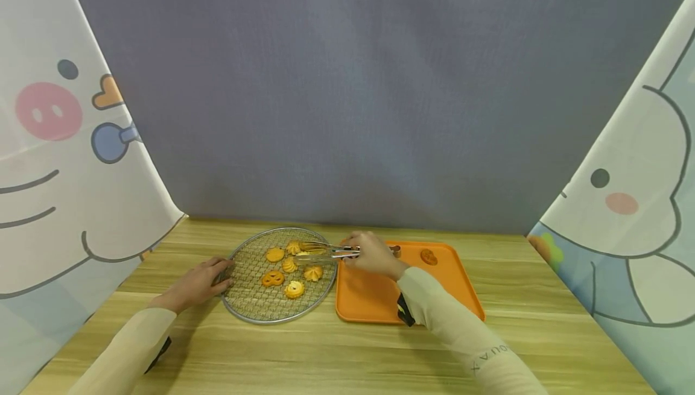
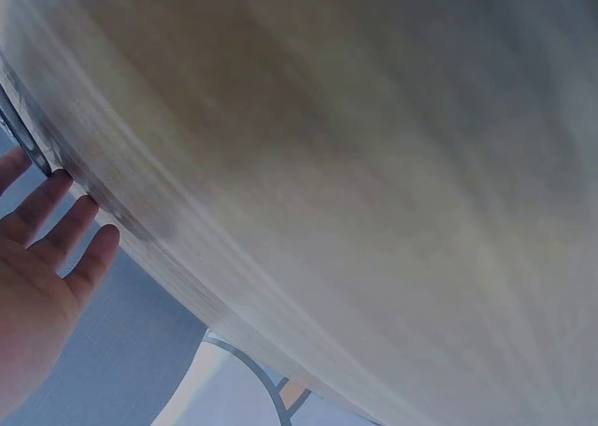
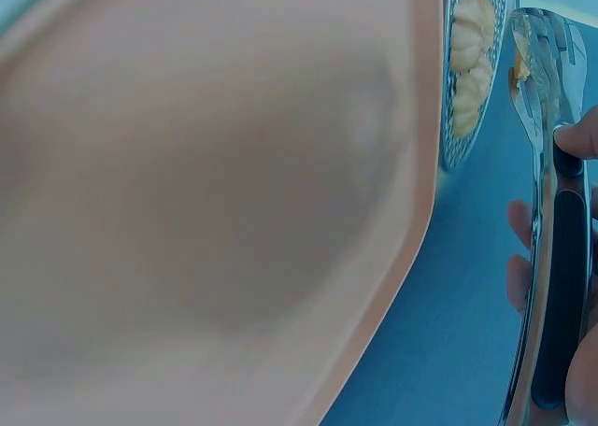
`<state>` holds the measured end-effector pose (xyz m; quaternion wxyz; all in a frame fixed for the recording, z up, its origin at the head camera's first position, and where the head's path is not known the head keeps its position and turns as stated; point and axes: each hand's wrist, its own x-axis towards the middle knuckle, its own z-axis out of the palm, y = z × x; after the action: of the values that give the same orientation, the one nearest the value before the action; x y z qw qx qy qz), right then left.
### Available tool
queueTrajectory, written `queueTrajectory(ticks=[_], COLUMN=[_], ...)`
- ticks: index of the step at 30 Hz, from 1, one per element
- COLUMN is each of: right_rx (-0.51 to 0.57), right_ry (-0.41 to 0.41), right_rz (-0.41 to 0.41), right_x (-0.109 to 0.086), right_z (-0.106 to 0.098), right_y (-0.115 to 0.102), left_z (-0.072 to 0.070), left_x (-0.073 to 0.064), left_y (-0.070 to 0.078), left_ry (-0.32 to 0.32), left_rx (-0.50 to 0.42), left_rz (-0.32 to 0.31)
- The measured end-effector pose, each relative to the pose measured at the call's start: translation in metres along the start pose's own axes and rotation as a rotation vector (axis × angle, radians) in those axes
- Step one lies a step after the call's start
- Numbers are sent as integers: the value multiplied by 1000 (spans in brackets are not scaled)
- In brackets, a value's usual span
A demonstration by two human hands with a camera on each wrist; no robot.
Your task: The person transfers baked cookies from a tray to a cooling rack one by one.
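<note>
My right hand (image 1: 371, 254) grips metal tongs (image 3: 558, 192) with dark handle inlays, held over the left edge of the orange tray (image 1: 374, 313). The tongs' heads reach left over a round wire rack (image 1: 250, 304), and a golden piece of cookie (image 3: 520, 67) shows between them in the right wrist view. On the rack lie several cookies, among them a pretzel-shaped one (image 1: 273, 278), a flat round one (image 1: 275, 254) and a piped swirl (image 1: 313, 272). At the rack's left rim rests my left hand (image 1: 198, 284), its fingers extended against the edge in the left wrist view.
One brown pretzel-shaped cookie (image 1: 429, 256) lies near the back of the orange tray, right of the rack. Both stand on a wood-grain table (image 1: 304, 359). A grey cloth wall (image 1: 347, 111) rises behind, with cartoon-printed panels at both sides.
</note>
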<state>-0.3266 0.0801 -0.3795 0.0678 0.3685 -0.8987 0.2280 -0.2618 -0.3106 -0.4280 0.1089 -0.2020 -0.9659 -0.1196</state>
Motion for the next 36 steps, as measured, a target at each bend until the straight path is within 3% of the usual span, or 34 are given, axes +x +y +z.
queueTrajectory(ticks=[22, 36], right_rx=[8, -28], right_ry=[-85, -75], right_rz=[50, 76], right_x=[42, 59], right_z=[30, 48], right_y=[-36, -52], left_z=[2, 2], left_x=[1, 1], left_y=[1, -1], left_ry=[28, 4], left_rx=[17, 11], left_rz=[20, 6])
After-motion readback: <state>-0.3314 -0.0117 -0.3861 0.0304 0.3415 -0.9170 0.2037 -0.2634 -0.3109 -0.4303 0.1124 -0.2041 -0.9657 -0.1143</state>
